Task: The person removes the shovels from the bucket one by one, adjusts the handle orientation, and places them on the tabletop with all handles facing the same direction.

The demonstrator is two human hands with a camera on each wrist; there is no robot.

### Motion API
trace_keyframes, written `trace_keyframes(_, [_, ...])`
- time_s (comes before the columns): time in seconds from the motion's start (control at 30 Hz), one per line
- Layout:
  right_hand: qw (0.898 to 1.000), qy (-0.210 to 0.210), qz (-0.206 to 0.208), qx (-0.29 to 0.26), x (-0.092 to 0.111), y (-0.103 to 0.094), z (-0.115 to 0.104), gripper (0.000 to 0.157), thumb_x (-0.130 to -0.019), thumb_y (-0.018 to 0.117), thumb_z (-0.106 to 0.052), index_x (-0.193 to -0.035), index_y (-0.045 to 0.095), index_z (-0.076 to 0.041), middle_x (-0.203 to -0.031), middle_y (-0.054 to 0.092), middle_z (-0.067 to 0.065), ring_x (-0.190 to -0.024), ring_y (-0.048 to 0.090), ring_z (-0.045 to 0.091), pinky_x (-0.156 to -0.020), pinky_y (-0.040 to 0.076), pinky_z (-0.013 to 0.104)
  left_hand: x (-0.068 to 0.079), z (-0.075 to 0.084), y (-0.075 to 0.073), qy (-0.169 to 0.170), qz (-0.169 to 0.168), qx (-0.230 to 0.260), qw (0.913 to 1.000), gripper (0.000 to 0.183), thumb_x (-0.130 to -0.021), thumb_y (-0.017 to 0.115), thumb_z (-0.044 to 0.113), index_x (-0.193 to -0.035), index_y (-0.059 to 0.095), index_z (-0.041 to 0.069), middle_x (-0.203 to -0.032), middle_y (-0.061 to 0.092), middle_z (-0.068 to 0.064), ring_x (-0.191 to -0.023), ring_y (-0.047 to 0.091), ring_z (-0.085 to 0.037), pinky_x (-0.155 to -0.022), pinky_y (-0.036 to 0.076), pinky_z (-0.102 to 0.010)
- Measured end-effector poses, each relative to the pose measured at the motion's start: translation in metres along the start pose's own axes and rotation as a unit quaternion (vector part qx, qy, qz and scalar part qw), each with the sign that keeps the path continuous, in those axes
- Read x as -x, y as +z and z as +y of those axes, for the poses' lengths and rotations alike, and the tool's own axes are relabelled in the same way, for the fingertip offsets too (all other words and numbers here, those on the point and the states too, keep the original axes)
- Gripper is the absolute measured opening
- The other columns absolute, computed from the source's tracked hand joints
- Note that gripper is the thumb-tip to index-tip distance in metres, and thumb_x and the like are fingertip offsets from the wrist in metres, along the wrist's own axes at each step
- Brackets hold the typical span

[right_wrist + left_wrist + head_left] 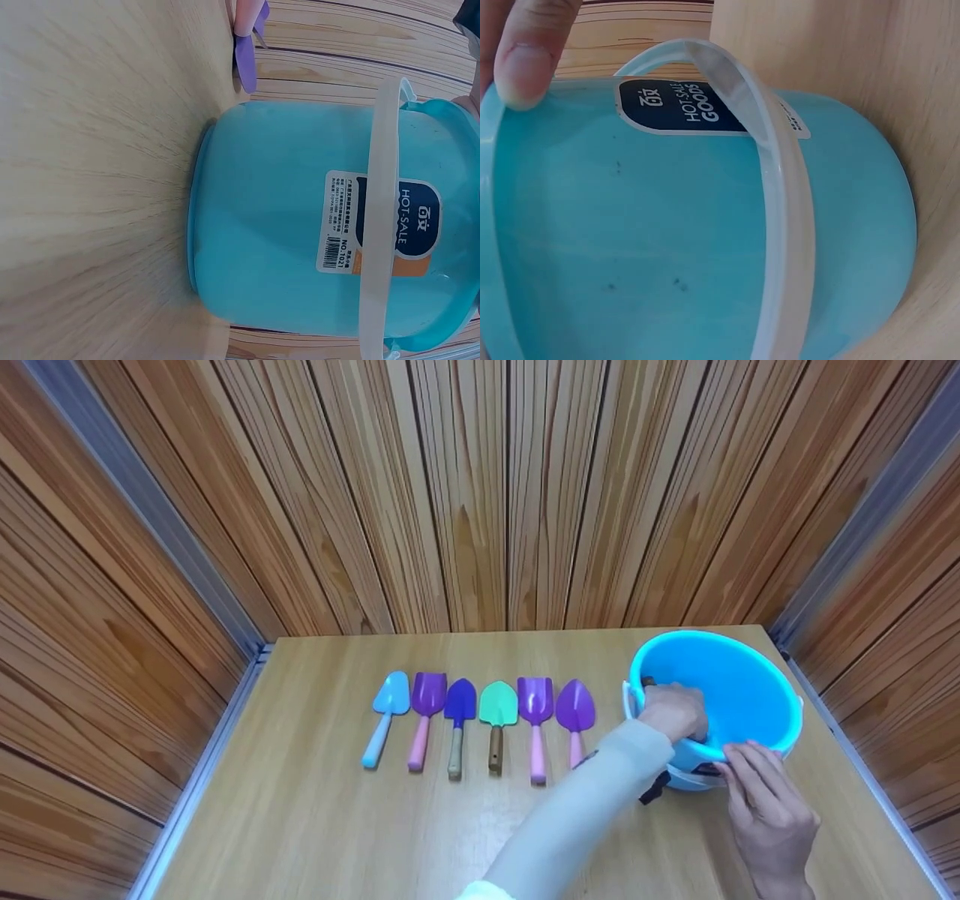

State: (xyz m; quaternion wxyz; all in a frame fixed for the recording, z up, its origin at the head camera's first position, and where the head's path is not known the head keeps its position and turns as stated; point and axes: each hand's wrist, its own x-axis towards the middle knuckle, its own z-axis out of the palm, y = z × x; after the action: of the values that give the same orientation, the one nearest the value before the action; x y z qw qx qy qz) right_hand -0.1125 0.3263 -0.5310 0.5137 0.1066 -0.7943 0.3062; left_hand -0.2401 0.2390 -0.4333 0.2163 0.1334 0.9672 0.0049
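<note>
A light blue bucket stands upright on the right of the table in the head view. My left hand reaches over its near rim, curled inside; a dark brown handle end pokes out beside it, and the rest of that tool is hidden. With fingertips over the rim and thumb outside, my right hand pinches the bucket's near right edge. A finger presses the rim in the left wrist view. In the right wrist view the white bail crosses the bucket's label.
Left of the bucket several small trowels lie in a row, blades away: a light blue trowel at one end, a green trowel mid-row, a purple trowel partly behind the sleeve. Wood-plank walls enclose the table.
</note>
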Motion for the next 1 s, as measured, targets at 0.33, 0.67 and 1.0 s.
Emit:
trace_keyframes(0.33, [1.000,-0.007,0.001,0.005,-0.006,0.000,-0.003,0.030,-0.100,0.077,-0.026,-0.109,0.082,0.002,-0.106,0.079,0.024,-0.130,0.060,-0.005,-0.117,0.044,0.023,0.002,-0.004,-0.003,0.026,0.066,-0.022,0.9973,0.019,-0.099,0.072,0.052,-0.106,0.072,0.034,-0.076,0.061,0.008,-0.074,0.059,-0.012,-0.079,0.050,-0.026])
trace_keyframes(0.67, [0.999,-0.029,0.013,0.003,-0.010,0.004,-0.013,0.045,-0.105,0.069,-0.037,-0.104,0.082,0.006,-0.100,0.079,0.025,-0.130,0.060,-0.005,-0.116,0.044,0.021,0.014,-0.018,-0.019,0.056,0.071,-0.026,0.9956,0.021,-0.098,0.075,0.051,-0.108,0.067,0.034,-0.077,0.060,0.009,-0.071,0.058,-0.010,-0.071,0.048,-0.024])
trace_keyframes(1.0, [1.000,-0.017,-0.002,0.010,-0.001,-0.002,-0.001,0.025,-0.099,0.079,-0.022,-0.110,0.083,0.000,-0.105,0.080,0.022,-0.129,0.064,0.000,-0.116,0.045,0.022,0.029,-0.038,-0.053,0.078,0.043,0.087,0.9922,0.018,-0.098,0.078,0.036,-0.099,0.062,0.027,-0.077,0.054,0.005,-0.068,0.055,-0.012,-0.067,0.047,-0.025])
